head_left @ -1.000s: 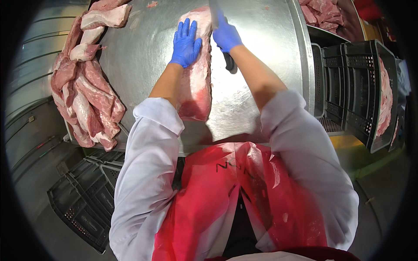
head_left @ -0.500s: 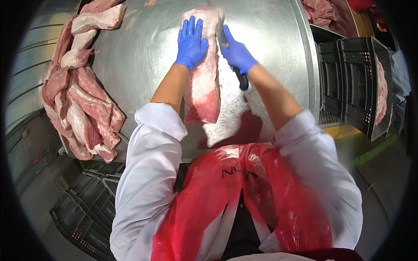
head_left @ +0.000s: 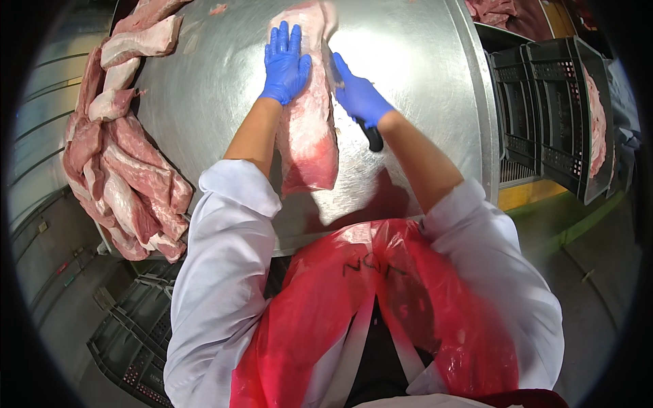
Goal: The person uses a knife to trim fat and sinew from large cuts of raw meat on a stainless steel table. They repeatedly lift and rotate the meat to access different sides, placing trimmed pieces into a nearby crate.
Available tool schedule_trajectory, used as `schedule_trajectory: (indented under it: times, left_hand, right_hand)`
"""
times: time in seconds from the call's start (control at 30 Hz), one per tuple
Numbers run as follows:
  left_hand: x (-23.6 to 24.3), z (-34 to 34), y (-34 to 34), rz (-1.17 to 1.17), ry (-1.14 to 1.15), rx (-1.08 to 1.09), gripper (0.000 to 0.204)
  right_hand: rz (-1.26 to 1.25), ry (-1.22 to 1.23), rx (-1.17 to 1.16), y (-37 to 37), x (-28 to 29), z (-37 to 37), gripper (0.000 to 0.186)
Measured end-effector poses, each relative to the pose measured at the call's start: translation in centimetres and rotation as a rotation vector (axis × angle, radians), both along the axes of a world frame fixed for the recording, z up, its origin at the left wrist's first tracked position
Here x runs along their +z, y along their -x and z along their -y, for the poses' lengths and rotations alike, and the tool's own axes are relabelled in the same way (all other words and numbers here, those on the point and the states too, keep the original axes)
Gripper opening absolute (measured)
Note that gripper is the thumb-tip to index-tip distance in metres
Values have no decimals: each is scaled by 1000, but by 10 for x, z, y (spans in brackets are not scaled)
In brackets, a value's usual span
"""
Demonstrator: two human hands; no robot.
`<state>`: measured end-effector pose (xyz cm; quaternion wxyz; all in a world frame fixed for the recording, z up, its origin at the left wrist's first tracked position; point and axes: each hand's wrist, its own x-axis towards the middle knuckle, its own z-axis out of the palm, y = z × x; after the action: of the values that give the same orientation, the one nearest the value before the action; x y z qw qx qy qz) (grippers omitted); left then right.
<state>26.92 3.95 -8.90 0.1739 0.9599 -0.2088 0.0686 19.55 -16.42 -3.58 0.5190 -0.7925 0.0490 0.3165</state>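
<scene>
The left hand (head_left: 286, 61) lies flat and open on the meat slab (head_left: 311, 129) at the worktop (head_left: 415, 75) middle; the right hand (head_left: 357, 95) is clamped on a knife handle (head_left: 373, 138).

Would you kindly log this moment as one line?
left hand: flat on meat slab | right hand: gripping knife | steel table

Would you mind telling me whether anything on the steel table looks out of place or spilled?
Mostly orderly. One small meat scrap lies alone on the steel table, apart from the slab and the side pile.
</scene>
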Motion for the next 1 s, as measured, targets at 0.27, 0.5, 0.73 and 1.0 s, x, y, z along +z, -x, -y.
schedule_trajectory:
  times: [0.27, 0.5, 0.73, 1.0]
  left_hand:
    - [-6, 22, -7, 40, -62, 108, 72]
    - [38, -13, 119, -235, 43, -29, 79]
    - [34, -7, 127, -207, 161, 156, 74]
    - [21, -2, 124, -144, 101, 214, 72]
  right_hand:
    - [0, -33, -18, 99, -9, -10, 78]
    - [-32, -211, -165, 80, -10, -1, 82]
    - [-12, -112, 29, 50, 1, -10, 82]
    - [-48, -187, 42, 92, 3, -4, 80]
